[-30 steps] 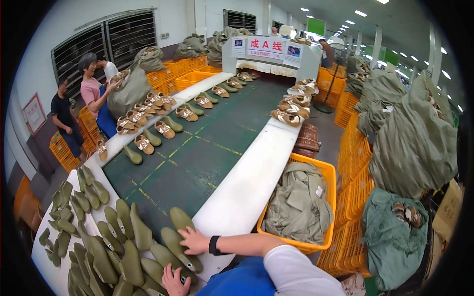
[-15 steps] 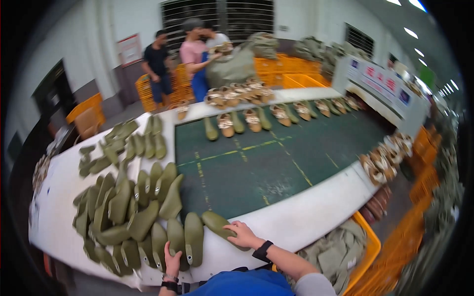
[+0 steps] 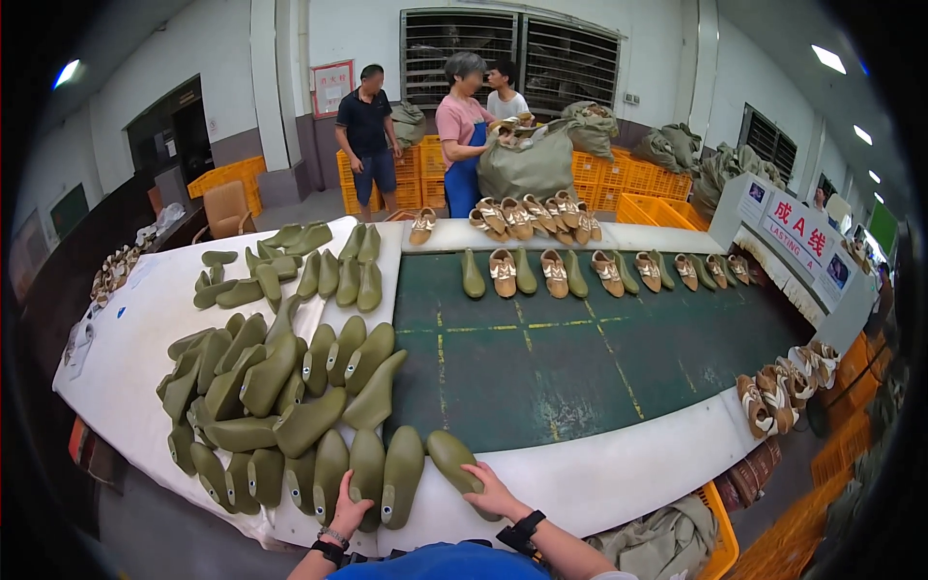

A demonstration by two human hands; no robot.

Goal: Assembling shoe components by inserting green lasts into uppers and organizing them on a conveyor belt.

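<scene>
Head view: right hand (image 3: 495, 493) curled around the near end of an olive-green shoe last (image 3: 449, 453) on the white ledge (image 3: 590, 467), slanting away forward and left from the palm; left hand (image 3: 345, 506) touching the near end of a second shoe last (image 3: 366, 457), whether gripping or not impossible to tell; third shoe last (image 3: 403, 466) between both hands

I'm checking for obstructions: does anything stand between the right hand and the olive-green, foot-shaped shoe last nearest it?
Nothing visible: the right hand touches the olive-green, foot-shaped shoe last directly. A similar last lies just to its left, not between them.
</scene>
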